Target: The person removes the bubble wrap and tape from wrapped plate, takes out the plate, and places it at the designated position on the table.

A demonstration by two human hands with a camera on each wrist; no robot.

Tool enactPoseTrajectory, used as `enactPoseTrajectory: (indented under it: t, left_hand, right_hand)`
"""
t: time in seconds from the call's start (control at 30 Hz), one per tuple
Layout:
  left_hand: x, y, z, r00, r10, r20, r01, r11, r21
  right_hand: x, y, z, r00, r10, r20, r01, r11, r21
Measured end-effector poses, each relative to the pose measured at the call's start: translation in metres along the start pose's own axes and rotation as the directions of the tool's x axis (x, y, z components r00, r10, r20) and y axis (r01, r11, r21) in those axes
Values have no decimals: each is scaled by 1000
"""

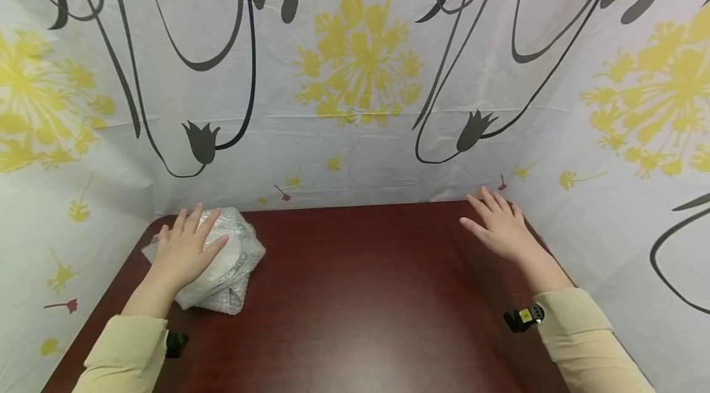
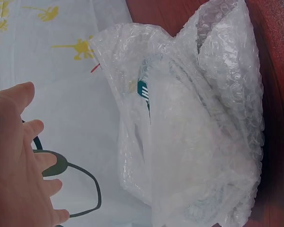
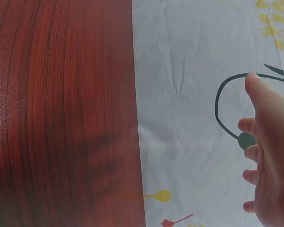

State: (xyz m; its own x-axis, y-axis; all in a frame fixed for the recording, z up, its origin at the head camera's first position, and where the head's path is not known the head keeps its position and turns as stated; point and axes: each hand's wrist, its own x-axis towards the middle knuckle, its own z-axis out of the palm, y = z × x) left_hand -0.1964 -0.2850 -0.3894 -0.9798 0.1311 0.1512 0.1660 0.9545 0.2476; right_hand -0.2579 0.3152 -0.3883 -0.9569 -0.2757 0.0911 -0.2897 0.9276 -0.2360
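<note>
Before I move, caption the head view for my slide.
Left hand over bubble-wrapped bundle, right hand by right edge of table.

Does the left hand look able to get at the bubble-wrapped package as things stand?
Probably yes: the left hand, spread and empty, hovers close to the bubble-wrapped package, and the left wrist view shows nothing standing between them.

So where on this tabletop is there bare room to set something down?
The broad middle of the reddish-brown wood-grain table, bordered by the bubble-wrapped package on the left, the right hand on the right and the flower-print cloth behind. The far-left corner is crowded: the package lies there, with the left hand over it.
</note>
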Motion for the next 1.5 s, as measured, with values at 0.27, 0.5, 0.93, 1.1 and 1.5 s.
enactPoseTrajectory:
  t: [0.27, 0.5, 0.93, 1.1, 1.5]
  left_hand:
    - [-2, 3, -5, 1000, 0, -5, 0, 1000, 9]
    - [-4, 1, -9, 1000, -6, -25, 6, 1000, 7]
    - [-10, -5, -11, 990, 28, -140, -34, 999, -42]
    - [-15, -7, -13, 990, 3, -142, -16, 996, -90]
    - [-27, -16, -17, 989, -75, -124, 51, 981, -188]
  right_hand:
    - [2, -9, 1, 1000, -20, -20, 20, 1000, 6]
    - [8, -26, 1, 996, -56, -63, 58, 998, 28]
    - [17, -66, 8, 981, -131, -141, 144, 986, 88]
    - [19, -83, 9, 976, -149, -161, 170, 978, 120]
    - [27, -120, 18, 963, -175, -207, 218, 954, 207]
